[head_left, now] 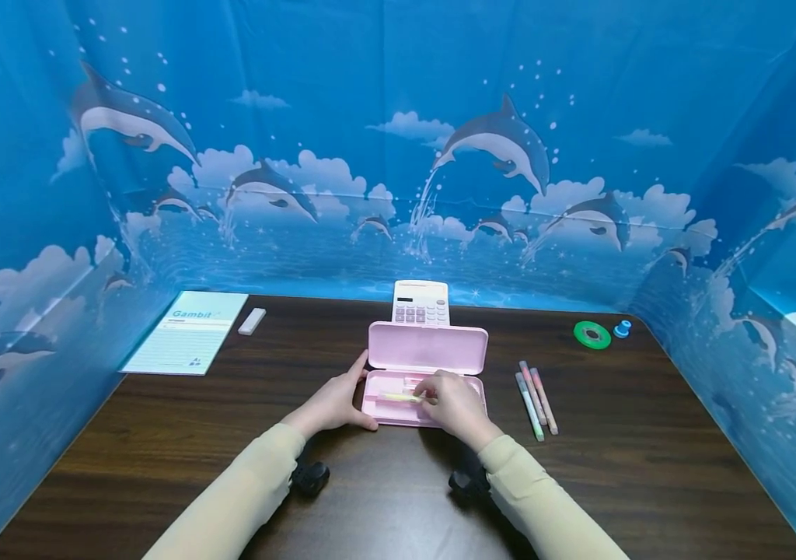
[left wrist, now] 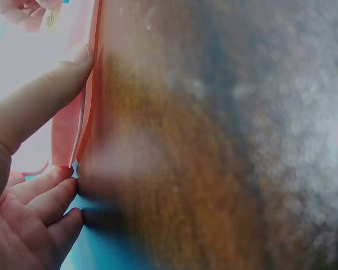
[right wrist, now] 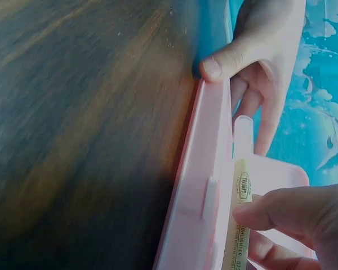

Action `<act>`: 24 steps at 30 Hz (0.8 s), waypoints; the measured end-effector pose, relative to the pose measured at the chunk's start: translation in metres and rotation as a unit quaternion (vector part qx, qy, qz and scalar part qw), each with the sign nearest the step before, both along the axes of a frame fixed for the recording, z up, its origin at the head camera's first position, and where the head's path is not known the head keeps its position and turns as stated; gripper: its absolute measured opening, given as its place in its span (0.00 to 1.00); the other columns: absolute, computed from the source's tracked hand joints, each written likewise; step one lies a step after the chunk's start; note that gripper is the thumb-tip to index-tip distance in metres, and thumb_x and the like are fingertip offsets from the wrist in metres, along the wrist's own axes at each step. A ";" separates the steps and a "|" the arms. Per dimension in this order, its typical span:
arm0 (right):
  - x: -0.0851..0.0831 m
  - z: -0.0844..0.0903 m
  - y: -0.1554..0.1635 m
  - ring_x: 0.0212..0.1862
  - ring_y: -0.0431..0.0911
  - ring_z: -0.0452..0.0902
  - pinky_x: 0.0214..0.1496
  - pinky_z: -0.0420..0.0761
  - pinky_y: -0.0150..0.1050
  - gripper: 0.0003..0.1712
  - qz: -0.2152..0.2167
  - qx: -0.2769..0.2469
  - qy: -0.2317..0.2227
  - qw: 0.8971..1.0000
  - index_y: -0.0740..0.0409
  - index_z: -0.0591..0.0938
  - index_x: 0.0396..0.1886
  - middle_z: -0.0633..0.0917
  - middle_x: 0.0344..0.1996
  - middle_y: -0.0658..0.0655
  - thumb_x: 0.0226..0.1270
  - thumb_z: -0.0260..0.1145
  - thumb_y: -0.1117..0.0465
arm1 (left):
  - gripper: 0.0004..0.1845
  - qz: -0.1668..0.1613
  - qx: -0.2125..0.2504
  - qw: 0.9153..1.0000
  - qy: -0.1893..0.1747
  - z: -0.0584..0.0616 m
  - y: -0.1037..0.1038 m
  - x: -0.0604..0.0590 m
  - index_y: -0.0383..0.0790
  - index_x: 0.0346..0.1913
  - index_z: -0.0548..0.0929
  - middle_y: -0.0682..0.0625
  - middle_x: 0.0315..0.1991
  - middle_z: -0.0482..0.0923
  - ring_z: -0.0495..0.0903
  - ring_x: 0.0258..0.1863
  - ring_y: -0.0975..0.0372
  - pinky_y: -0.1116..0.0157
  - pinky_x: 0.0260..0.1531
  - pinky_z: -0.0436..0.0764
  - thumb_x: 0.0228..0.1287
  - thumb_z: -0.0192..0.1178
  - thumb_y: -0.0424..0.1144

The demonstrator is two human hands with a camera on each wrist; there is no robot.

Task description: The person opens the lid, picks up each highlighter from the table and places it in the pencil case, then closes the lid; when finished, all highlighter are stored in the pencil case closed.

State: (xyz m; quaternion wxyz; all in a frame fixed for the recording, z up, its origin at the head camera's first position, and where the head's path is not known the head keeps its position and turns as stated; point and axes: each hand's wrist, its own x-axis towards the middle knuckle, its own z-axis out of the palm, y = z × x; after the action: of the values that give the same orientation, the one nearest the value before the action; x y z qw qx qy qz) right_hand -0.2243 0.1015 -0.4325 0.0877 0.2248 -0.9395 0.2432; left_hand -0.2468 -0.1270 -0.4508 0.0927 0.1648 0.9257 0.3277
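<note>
A pink pencil case [head_left: 428, 348] lies on the table with its lid raised toward the back. My left hand [head_left: 333, 400] grips its left end, the thumb on the front edge and the fingers around the side. Over the tray, my right hand [head_left: 455, 403] pinches a yellow highlighter [right wrist: 240, 219] between thumb and fingers. The highlighter's capped end points left, toward the left hand. Printed lettering shows on its barrel in the right wrist view. What else lies in the tray is partly hidden by the right hand.
Behind the lid stands a white calculator [head_left: 420, 303]. Three markers [head_left: 536, 398] lie right of the case. Farther right are a green tape roll [head_left: 591, 335] and a small blue object [head_left: 622, 329]. A notepad [head_left: 188, 333] and a white eraser [head_left: 252, 321] lie at the back left.
</note>
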 end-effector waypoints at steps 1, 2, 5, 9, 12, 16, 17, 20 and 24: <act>0.000 0.000 -0.001 0.28 0.41 0.71 0.32 0.73 0.35 0.06 0.004 0.002 -0.002 1.000 0.54 0.86 0.28 0.78 0.23 0.48 0.50 0.73 0.67 | 0.68 -0.001 -0.002 1.000 0.000 0.000 0.000 0.000 0.38 0.75 0.41 0.41 0.64 0.69 0.69 0.62 0.51 0.50 0.63 0.65 0.37 0.79 0.48; 0.000 -0.001 -0.003 0.28 0.41 0.71 0.32 0.73 0.35 0.06 0.005 0.003 -0.006 1.000 0.54 0.86 0.28 0.78 0.23 0.48 0.50 0.72 0.67 | 0.68 -0.002 -0.003 1.000 0.000 0.000 0.001 0.000 0.38 0.75 0.41 0.41 0.64 0.69 0.70 0.62 0.51 0.50 0.63 0.65 0.37 0.79 0.48; -0.001 -0.002 -0.005 0.29 0.41 0.72 0.31 0.72 0.35 0.06 0.009 0.007 -0.005 1.000 0.53 0.86 0.28 0.78 0.24 0.48 0.49 0.72 0.67 | 0.68 -0.001 -0.005 1.000 0.000 0.000 0.002 -0.001 0.40 0.76 0.41 0.42 0.64 0.70 0.70 0.62 0.52 0.50 0.63 0.65 0.36 0.80 0.48; -0.001 -0.003 -0.007 0.28 0.40 0.71 0.30 0.71 0.34 0.05 0.011 0.004 0.003 1.000 0.53 0.86 0.28 0.76 0.23 0.47 0.50 0.72 0.66 | 0.68 -0.001 -0.002 1.000 -0.001 0.002 0.002 -0.001 0.40 0.75 0.41 0.41 0.64 0.70 0.70 0.61 0.52 0.50 0.63 0.65 0.37 0.79 0.48; -0.002 -0.003 -0.006 0.27 0.40 0.70 0.28 0.70 0.33 0.04 0.005 0.000 0.006 1.000 0.53 0.86 0.28 0.76 0.22 0.47 0.51 0.72 0.65 | 0.68 0.001 -0.002 1.000 -0.001 0.001 0.002 -0.001 0.39 0.75 0.41 0.41 0.64 0.70 0.70 0.61 0.52 0.49 0.63 0.65 0.37 0.79 0.48; -0.001 -0.002 -0.003 0.27 0.40 0.71 0.29 0.73 0.33 0.04 -0.004 -0.008 0.010 1.000 0.55 0.86 0.29 0.77 0.22 0.48 0.52 0.72 0.66 | 0.68 0.005 -0.005 1.000 -0.001 -0.001 0.002 -0.001 0.39 0.75 0.41 0.41 0.64 0.69 0.70 0.61 0.51 0.50 0.63 0.65 0.36 0.80 0.48; -0.001 -0.001 -0.001 0.27 0.40 0.71 0.30 0.73 0.33 0.04 -0.006 -0.014 0.007 1.000 0.55 0.86 0.29 0.78 0.23 0.49 0.52 0.71 0.66 | 0.68 0.005 -0.006 1.000 -0.001 -0.001 0.002 -0.001 0.39 0.75 0.41 0.41 0.64 0.69 0.70 0.62 0.51 0.50 0.63 0.65 0.36 0.80 0.48; -0.001 0.002 0.004 0.26 0.39 0.72 0.30 0.74 0.32 0.03 -0.016 -0.017 0.015 1.000 0.55 0.86 0.29 0.79 0.22 0.49 0.54 0.71 0.65 | 0.68 0.005 -0.005 1.000 -0.002 -0.001 0.001 -0.001 0.40 0.75 0.41 0.42 0.64 0.69 0.70 0.62 0.51 0.50 0.64 0.65 0.36 0.80 0.47; -0.001 0.004 0.015 0.25 0.38 0.72 0.28 0.72 0.31 0.02 -0.036 -0.021 0.010 0.999 0.55 0.86 0.30 0.80 0.21 0.47 0.55 0.71 0.64 | 0.69 0.002 0.001 1.000 0.001 0.001 0.001 0.000 0.40 0.75 0.41 0.42 0.63 0.70 0.70 0.61 0.52 0.50 0.63 0.65 0.36 0.80 0.47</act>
State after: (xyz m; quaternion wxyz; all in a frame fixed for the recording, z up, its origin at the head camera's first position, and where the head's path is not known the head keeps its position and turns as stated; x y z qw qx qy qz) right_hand -0.2255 0.1168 -0.4285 0.1102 0.1912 -0.9408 0.2572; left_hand -0.2470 -0.1255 -0.4501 0.0911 0.1628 0.9259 0.3285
